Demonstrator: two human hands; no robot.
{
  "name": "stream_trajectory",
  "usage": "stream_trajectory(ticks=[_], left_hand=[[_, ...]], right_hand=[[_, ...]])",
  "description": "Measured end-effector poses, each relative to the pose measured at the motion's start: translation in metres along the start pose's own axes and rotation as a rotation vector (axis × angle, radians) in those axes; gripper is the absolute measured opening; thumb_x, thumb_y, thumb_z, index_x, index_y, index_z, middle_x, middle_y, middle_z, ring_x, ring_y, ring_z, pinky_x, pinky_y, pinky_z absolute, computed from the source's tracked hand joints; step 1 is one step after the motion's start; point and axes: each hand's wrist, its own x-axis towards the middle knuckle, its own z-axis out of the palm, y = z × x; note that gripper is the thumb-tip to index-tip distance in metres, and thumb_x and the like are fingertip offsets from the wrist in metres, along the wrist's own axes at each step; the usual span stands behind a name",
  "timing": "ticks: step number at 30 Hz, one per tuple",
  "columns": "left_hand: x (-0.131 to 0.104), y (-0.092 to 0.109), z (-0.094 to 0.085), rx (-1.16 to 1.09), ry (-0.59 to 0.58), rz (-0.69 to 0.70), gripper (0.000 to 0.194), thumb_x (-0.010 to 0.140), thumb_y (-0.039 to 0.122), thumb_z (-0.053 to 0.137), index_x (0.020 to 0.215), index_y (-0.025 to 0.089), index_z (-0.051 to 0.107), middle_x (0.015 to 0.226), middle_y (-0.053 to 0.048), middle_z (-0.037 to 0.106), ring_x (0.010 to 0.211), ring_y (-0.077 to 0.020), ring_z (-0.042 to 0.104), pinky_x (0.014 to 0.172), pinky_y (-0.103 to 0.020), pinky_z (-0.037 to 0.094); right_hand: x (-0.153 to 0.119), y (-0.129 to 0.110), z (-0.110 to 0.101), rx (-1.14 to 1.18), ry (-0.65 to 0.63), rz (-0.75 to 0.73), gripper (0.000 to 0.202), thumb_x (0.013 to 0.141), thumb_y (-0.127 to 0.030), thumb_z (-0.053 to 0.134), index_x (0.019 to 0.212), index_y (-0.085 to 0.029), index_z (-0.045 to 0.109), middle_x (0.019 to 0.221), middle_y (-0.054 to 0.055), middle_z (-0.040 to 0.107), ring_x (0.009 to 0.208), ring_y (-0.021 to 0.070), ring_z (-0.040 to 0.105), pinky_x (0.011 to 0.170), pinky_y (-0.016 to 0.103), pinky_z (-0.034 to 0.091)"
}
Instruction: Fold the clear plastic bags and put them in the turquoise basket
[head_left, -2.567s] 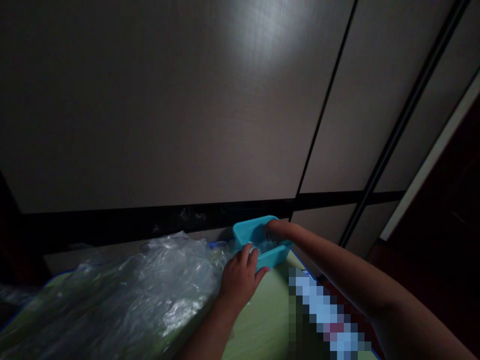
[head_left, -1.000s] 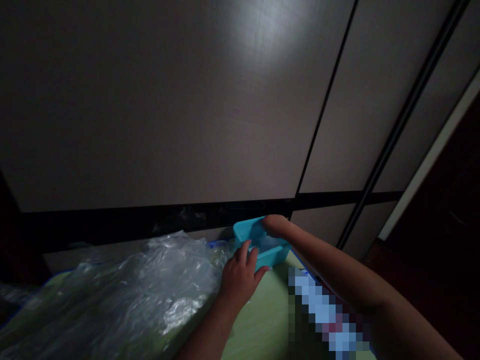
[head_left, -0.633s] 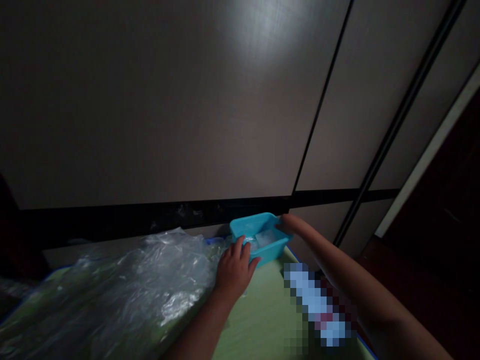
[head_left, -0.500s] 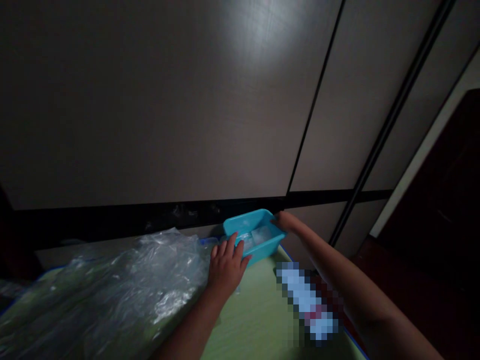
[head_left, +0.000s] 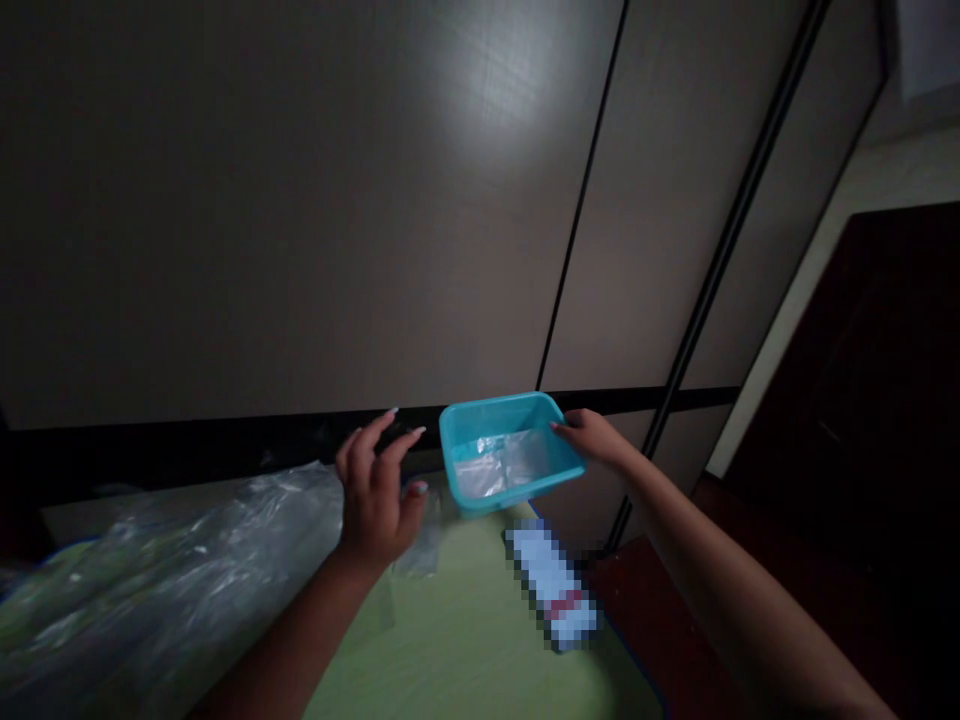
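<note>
A turquoise plastic basket (head_left: 511, 497) is gripped at its right rim by my right hand (head_left: 592, 437), thumb over the edge. Flat clear plastic pieces, which look like small bags (head_left: 499, 463), lie on its bottom. To the left of the basket, apart from it, my left hand (head_left: 377, 490) is raised with fingers spread and nothing in them. Below that hand, a small clear plastic bag (head_left: 421, 545) lies on the green tabletop (head_left: 450, 640).
Crumpled clear plastic sheeting (head_left: 225, 560) covers the table's left side. A blurred-out pale object (head_left: 553, 582) lies near the right edge. Wardrobe doors (head_left: 300, 220) stand behind the table; a dark door (head_left: 870, 400) is at the right.
My left hand has come off the basket's near left side and moved left, opening. The basket, in my right hand, has tipped toward me, showing more of its inside. The view has shifted right.
</note>
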Motion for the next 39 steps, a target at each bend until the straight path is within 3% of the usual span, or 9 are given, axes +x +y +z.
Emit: stream_trajectory(ticks=[4, 10, 12, 15, 20, 23, 28, 35, 39], left_hand=[[0.036, 0.015, -0.053, -0.096, -0.024, 0.006, 0.045, 0.092, 0.046, 0.023, 0.107, 0.019, 0.055, 0.118, -0.011, 0.051, 0.109, -0.0261, 0.048, 0.094, -0.046, 0.037], [0.037, 0.039, -0.117, -0.028, -0.124, 0.024, 0.051, 0.089, 0.055, 0.020, 0.099, 0.023, 0.058, 0.116, -0.008, 0.052, 0.108, -0.0279, 0.047, 0.093, -0.048, 0.037], [0.039, 0.049, -0.132, -0.086, -0.213, 0.017, 0.043, 0.089, 0.053, 0.026, 0.098, 0.025, 0.057, 0.109, -0.007, 0.055, 0.103, -0.0263, 0.051, 0.089, -0.045, 0.040], [0.050, 0.072, -0.143, -0.209, -0.499, 0.003, 0.035, 0.090, 0.048, 0.031, 0.101, 0.024, 0.054, 0.098, -0.004, 0.059, 0.092, -0.0211, 0.056, 0.079, -0.035, 0.046], [0.046, 0.110, -0.130, -0.168, -1.099, -0.077, 0.025, 0.090, 0.033, 0.037, 0.099, 0.021, 0.057, 0.090, -0.002, 0.062, 0.080, -0.0178, 0.060, 0.070, -0.029, 0.046], [0.023, 0.114, -0.111, -0.011, -1.276, -0.009, 0.021, 0.088, 0.026, 0.042, 0.097, 0.019, 0.060, 0.089, -0.005, 0.063, 0.081, -0.0210, 0.061, 0.073, -0.031, 0.046], [0.001, 0.104, -0.088, 0.129, -1.270, -0.027, 0.020, 0.081, 0.009, 0.045, 0.095, 0.016, 0.057, 0.090, -0.009, 0.064, 0.080, -0.0246, 0.062, 0.069, -0.033, 0.045], [-0.005, 0.098, -0.077, 0.198, -1.294, -0.079, 0.023, 0.078, 0.024, 0.058, 0.100, 0.016, 0.054, 0.087, -0.008, 0.065, 0.077, -0.0262, 0.064, 0.062, -0.031, 0.046], [-0.011, 0.098, -0.075, 0.210, -1.315, -0.092, 0.021, 0.079, 0.022, 0.056, 0.098, 0.016, 0.057, 0.088, -0.009, 0.067, 0.078, -0.0266, 0.064, 0.063, -0.032, 0.047]], right_hand=[[-0.051, -0.003, -0.004, 0.178, -0.116, -0.079, 0.031, 0.082, -0.037, 0.047, 0.073, -0.010, 0.061, 0.065, 0.004, 0.060, 0.056, 0.0122, 0.052, 0.047, 0.020, 0.034], [-0.127, -0.031, -0.001, 0.347, -0.268, -0.161, 0.036, 0.085, -0.044, 0.043, 0.076, -0.013, 0.058, 0.065, 0.002, 0.057, 0.054, 0.0104, 0.047, 0.045, 0.020, 0.032], [-0.143, -0.042, -0.003, 0.310, -0.293, -0.198, 0.035, 0.085, -0.043, 0.043, 0.074, -0.013, 0.058, 0.065, 0.002, 0.057, 0.054, 0.0104, 0.047, 0.045, 0.021, 0.031], [-0.155, -0.057, -0.004, 0.258, -0.324, -0.260, 0.032, 0.086, -0.040, 0.043, 0.076, -0.014, 0.059, 0.068, 0.003, 0.059, 0.055, 0.0109, 0.049, 0.048, 0.022, 0.030], [-0.157, -0.076, 0.009, 0.208, -0.334, -0.315, 0.029, 0.086, -0.036, 0.043, 0.075, -0.014, 0.058, 0.067, 0.004, 0.060, 0.056, 0.0113, 0.049, 0.050, 0.022, 0.028], [-0.155, -0.085, 0.023, 0.173, -0.319, -0.299, 0.028, 0.085, -0.036, 0.044, 0.073, -0.014, 0.058, 0.068, 0.006, 0.061, 0.058, 0.0119, 0.050, 0.050, 0.023, 0.027], [-0.157, -0.096, 0.041, 0.108, -0.282, -0.272, 0.026, 0.085, -0.036, 0.045, 0.075, -0.016, 0.059, 0.075, 0.009, 0.065, 0.064, 0.0148, 0.054, 0.054, 0.024, 0.027], [-0.160, -0.101, 0.049, 0.101, -0.249, -0.280, 0.031, 0.087, -0.038, 0.041, 0.077, -0.015, 0.059, 0.075, 0.009, 0.065, 0.066, 0.0165, 0.057, 0.054, 0.025, 0.027], [-0.160, -0.101, 0.053, 0.106, -0.232, -0.286, 0.032, 0.087, -0.039, 0.039, 0.077, -0.016, 0.059, 0.075, 0.009, 0.065, 0.065, 0.0164, 0.057, 0.053, 0.025, 0.026]])
